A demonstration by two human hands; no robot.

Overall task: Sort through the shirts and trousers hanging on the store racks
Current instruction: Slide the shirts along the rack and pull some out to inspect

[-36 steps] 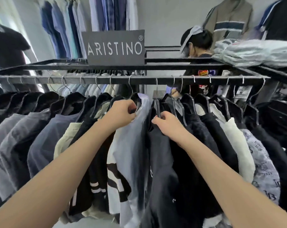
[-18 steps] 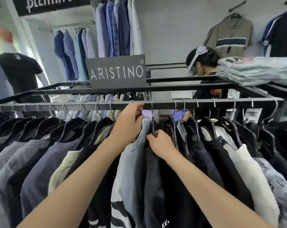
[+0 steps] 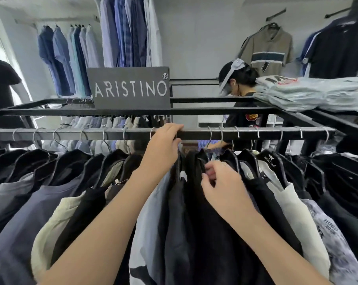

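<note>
In the middle of the frame, the left hand curls over the rail, gripping it, I think. The right hand pinches a black shirt hanging just below.

Both bare forearms reached forward; left hand higher, fingers hooked over grey metal rail; right hand lower, pinching black garment collar.

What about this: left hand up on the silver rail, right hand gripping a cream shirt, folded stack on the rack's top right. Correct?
Not quite. In the head view the right hand pinches a black garment, not a cream shirt. The rest holds: left hand up on the silver rail, folded stack on the rack's top right.
</note>
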